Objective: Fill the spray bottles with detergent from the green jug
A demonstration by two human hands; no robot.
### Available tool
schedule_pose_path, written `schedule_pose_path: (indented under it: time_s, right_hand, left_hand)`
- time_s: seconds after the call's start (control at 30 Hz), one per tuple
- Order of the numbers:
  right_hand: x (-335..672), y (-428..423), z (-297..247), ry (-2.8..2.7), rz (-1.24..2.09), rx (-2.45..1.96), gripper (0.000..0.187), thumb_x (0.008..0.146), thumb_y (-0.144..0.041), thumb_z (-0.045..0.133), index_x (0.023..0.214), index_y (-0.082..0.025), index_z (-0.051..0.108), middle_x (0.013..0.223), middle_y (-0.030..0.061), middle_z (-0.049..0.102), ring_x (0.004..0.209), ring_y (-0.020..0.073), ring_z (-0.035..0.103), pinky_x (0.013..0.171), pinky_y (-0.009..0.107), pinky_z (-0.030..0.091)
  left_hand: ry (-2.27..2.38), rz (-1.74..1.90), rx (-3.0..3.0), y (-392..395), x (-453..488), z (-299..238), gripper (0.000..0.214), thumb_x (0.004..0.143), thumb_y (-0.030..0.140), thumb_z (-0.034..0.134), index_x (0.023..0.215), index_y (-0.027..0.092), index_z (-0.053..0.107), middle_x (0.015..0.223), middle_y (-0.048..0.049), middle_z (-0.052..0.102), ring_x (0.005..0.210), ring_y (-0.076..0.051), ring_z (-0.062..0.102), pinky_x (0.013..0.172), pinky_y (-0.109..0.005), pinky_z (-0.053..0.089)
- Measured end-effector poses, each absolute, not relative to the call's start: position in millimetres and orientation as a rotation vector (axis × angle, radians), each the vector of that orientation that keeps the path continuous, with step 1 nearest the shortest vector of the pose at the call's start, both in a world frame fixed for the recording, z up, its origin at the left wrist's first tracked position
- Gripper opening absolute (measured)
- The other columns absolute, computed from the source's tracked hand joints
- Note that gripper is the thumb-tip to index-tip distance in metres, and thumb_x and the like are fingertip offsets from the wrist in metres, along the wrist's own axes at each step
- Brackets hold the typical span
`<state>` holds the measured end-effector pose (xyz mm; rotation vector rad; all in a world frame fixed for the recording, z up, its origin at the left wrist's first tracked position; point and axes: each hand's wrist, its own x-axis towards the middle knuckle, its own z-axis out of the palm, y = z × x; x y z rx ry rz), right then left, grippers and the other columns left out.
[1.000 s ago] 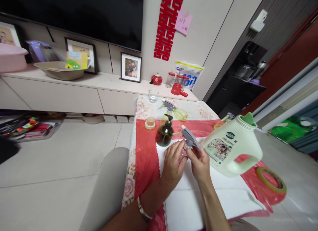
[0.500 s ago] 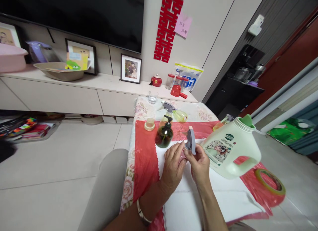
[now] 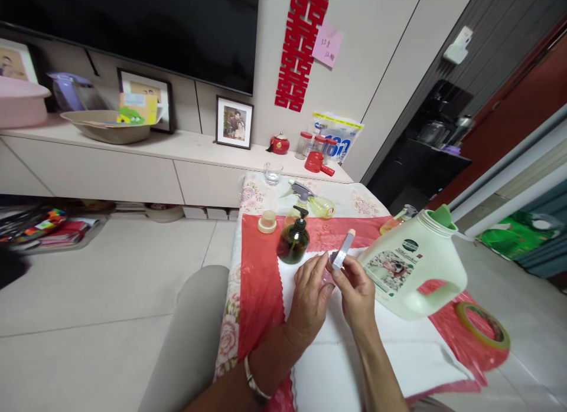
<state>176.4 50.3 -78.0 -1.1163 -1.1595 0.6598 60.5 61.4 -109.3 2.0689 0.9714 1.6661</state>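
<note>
My left hand (image 3: 310,295) is wrapped round a small pinkish bottle (image 3: 328,275), which is mostly hidden by the fingers. My right hand (image 3: 358,291) pinches the grey trigger spray head (image 3: 343,250) sitting on that bottle's neck, its nozzle pointing up and away. Both hands are over a white cloth (image 3: 336,359) at the near side of the table. A dark green pump bottle (image 3: 293,238) stands just beyond my left hand. A large pale green jug (image 3: 410,269) with a green funnel (image 3: 440,216) in its mouth stands right of my right hand.
A red sheet (image 3: 259,276) covers the floral tablecloth. A beige cap (image 3: 267,221), a yellow spray bottle (image 3: 312,200) lying down, a glass (image 3: 272,172) and an orange spray bottle (image 3: 396,219) lie further back. A tape roll (image 3: 484,324) sits at the right. My knee (image 3: 195,329) is left of the table.
The grey spray head has turned round on the bottle, from pointing left to pointing away and right. My hands have stayed in place.
</note>
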Motion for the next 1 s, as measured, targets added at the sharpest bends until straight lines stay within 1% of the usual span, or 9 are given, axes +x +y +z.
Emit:
schedule_pose_path:
  time_s: [0.13,0.27,0.37,0.43,0.53,0.63,0.73,0.9,1.0]
  right_hand:
    - [171.8,49.8,-76.2,-1.117,0.636,-1.130,0.034,0.080,-0.035,0.080,0.108,-0.020,0.068,0.104,0.0058,0.067,0.093,0.0181,0.062,0.084,0.032,0.051]
    - [171.9,49.4,-72.0,-1.182,0.651,-1.107,0.031,0.086,-0.040,0.074,0.111,-0.022,0.070,0.112,0.0065,0.064,0.105,0.0201,0.059,0.094,0.034,0.048]
    - [175.4,50.3,-72.6,-1.204,0.651,-1.100,0.028,0.090,-0.045,0.068,0.105,-0.021,0.072,0.114,0.0066,0.063,0.110,0.0208,0.056,0.098,0.034,0.045]
    - [176.8,51.1,-75.6,-1.188,0.648,-1.115,0.027,0.089,-0.044,0.070,0.101,-0.020,0.072,0.109,0.0058,0.063,0.105,0.0192,0.057,0.095,0.033,0.045]
    - [174.0,51.7,-81.3,-1.129,0.630,-1.145,0.027,0.086,-0.041,0.074,0.096,-0.017,0.067,0.095,0.0028,0.061,0.089,0.0148,0.057,0.083,0.030,0.047]
    - [165.5,51.4,-84.5,-1.060,0.597,-1.167,0.031,0.084,-0.040,0.076,0.097,-0.015,0.064,0.090,0.0014,0.059,0.083,0.0128,0.056,0.078,0.028,0.047]
    - [156.9,50.1,-84.4,-1.015,0.580,-1.179,0.033,0.085,-0.043,0.075,0.102,-0.017,0.066,0.096,0.0030,0.063,0.088,0.0142,0.057,0.083,0.029,0.047]
    - [150.9,47.1,-82.5,-0.981,0.608,-1.178,0.037,0.090,-0.051,0.066,0.105,-0.017,0.070,0.106,0.0068,0.068,0.099,0.0193,0.061,0.093,0.033,0.047]
    - [147.4,47.3,-81.6,-0.941,0.607,-1.168,0.036,0.087,-0.048,0.070,0.105,-0.017,0.070,0.109,0.0074,0.068,0.101,0.0197,0.062,0.095,0.033,0.048]
  left_hand:
    - [0.959,1.716,2.069,61.8,61.0,-107.4,0.045,0.106,0.029,0.038,0.150,0.018,0.042,0.137,-0.0166,0.062,0.131,-0.026,0.056,0.108,-0.047,0.051]
    - [0.963,1.743,2.072,61.7,61.3,-105.4,0.045,0.106,0.029,0.037,0.149,0.018,0.042,0.136,-0.0164,0.063,0.130,-0.025,0.057,0.106,-0.045,0.052]
    - [0.974,1.725,2.079,61.6,61.3,-106.3,0.043,0.106,0.030,0.037,0.147,0.017,0.045,0.135,-0.0166,0.063,0.130,-0.025,0.057,0.106,-0.045,0.052]
    - [0.986,1.706,2.074,61.6,61.7,-108.3,0.042,0.106,0.031,0.037,0.145,0.017,0.046,0.135,-0.0170,0.063,0.130,-0.026,0.057,0.106,-0.046,0.052]
    - [0.990,1.678,2.049,61.7,62.6,-111.8,0.043,0.106,0.032,0.038,0.146,0.016,0.045,0.134,-0.0173,0.063,0.130,-0.027,0.058,0.107,-0.048,0.052]
    - [0.969,1.678,2.033,62.1,63.1,-113.9,0.044,0.106,0.030,0.039,0.148,0.017,0.044,0.136,-0.0172,0.063,0.131,-0.026,0.057,0.108,-0.048,0.051]
    - [0.950,1.702,2.029,62.6,63.4,-114.7,0.045,0.105,0.028,0.039,0.148,0.016,0.043,0.137,-0.0175,0.062,0.132,-0.026,0.056,0.109,-0.048,0.050]
    - [0.973,1.663,2.014,62.9,63.9,-115.3,0.045,0.106,0.029,0.039,0.148,0.017,0.044,0.139,-0.0174,0.061,0.132,-0.027,0.056,0.109,-0.049,0.050]
    - [0.963,1.647,2.004,62.6,63.3,-114.2,0.046,0.105,0.029,0.040,0.150,0.017,0.042,0.141,-0.0178,0.060,0.134,-0.027,0.055,0.111,-0.049,0.049]
